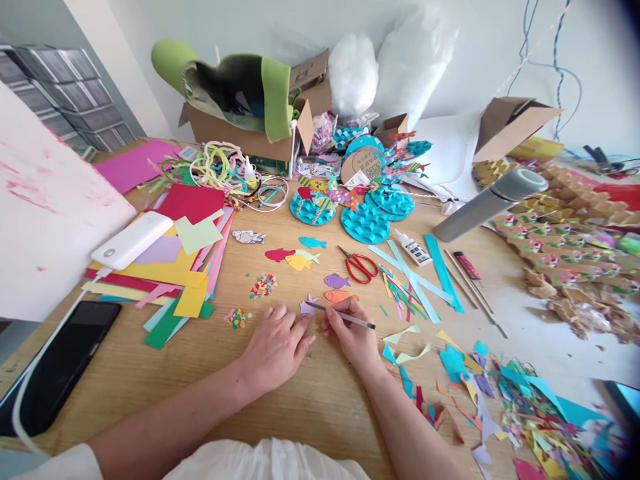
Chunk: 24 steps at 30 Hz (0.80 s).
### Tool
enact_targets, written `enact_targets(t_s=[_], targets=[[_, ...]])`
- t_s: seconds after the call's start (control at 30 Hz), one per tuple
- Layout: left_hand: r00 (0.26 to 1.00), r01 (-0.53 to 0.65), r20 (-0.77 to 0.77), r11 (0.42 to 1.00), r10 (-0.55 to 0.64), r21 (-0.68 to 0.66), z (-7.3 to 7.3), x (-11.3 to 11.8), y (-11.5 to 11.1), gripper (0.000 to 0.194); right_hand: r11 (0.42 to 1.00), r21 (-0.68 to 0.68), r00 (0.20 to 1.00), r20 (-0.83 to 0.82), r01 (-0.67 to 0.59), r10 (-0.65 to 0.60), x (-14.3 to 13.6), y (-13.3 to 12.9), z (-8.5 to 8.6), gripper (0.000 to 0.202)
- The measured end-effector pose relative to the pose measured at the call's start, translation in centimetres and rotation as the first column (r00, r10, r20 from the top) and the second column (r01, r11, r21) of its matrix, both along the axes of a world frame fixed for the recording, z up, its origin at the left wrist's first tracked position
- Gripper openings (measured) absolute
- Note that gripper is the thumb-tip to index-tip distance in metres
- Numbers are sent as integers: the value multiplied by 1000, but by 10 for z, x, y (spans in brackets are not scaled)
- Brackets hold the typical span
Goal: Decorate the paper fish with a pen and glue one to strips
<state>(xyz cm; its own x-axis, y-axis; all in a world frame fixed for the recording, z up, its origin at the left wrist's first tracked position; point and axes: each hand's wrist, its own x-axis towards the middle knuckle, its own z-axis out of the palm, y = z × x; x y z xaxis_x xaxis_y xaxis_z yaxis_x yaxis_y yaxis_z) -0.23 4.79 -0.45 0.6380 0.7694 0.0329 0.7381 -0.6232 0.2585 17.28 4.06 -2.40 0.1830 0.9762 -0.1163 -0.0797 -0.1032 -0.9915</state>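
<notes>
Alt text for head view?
A person's right hand holds a pen, tip over a small lilac paper piece; the left hand rests by it on a wooden table. Paper fish, scissors and colourful scraps lie around.

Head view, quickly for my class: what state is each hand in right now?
Left hand: open, laid palm-down on the table, fingertips beside the small purple paper.
Right hand: closed, holding a pen.
</notes>
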Motion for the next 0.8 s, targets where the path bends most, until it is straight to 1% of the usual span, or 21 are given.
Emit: enact_targets(t_s=[0.23, 0.37, 0.53, 0.67, 0.8], targets=[[1000, 5, 22, 1000, -6, 15, -2, 1, -2, 39, 1000, -5, 1000, -19, 0, 0, 0, -1, -1, 34], [997, 1, 80, 999, -4, 38, -4, 0, 0, 38, 1000, -6, 999, -44, 30, -30, 0, 0, 1, 36], [988, -6, 152, 998, -2, 57, -3, -5, 7, 30, 999, 9, 998, -44, 34, -33, 2, 1, 1, 34], [991, -6, 132, 998, -2, 63, -3, -6, 10, 29, 1000, 11, 1000, -17, 23, -22, 2, -1, -1, 32], [996, -6, 95, 998, 1, 60, -4, -4, 7, 31, 1000, 0, 1000, -8, 18, -18, 1, -1, -1, 32]])
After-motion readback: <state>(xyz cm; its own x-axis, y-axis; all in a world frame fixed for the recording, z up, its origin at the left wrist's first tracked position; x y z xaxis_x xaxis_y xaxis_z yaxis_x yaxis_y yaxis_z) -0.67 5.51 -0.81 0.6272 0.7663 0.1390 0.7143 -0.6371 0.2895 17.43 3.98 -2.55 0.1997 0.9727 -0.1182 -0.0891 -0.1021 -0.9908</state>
